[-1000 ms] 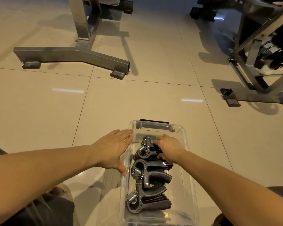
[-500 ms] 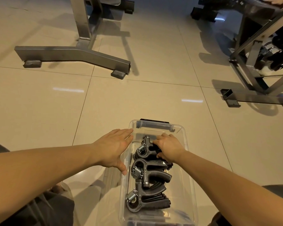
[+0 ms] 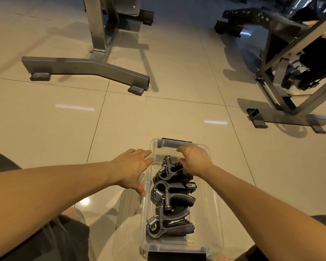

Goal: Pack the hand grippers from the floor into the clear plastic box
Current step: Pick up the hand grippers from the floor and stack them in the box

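- Your left hand [image 3: 134,166] lies flat, fingers straight, against the clear plastic box [image 3: 217,204] (lower centre of frame).
- Your right hand [image 3: 196,160] is at its far rim, fingers loose, gripping nothing.
- The hand grippers [image 3: 169,194] lie inside.

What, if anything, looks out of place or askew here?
Nothing stands out. The hand grippers lie overlapping inside the clear plastic box, which sits flat on the floor; none lie spilled outside it.

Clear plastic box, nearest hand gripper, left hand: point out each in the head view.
clear plastic box [image 3: 205,213], head view, bare bottom
nearest hand gripper [image 3: 173,218], head view, upper handle
left hand [image 3: 134,170], head view, back of hand
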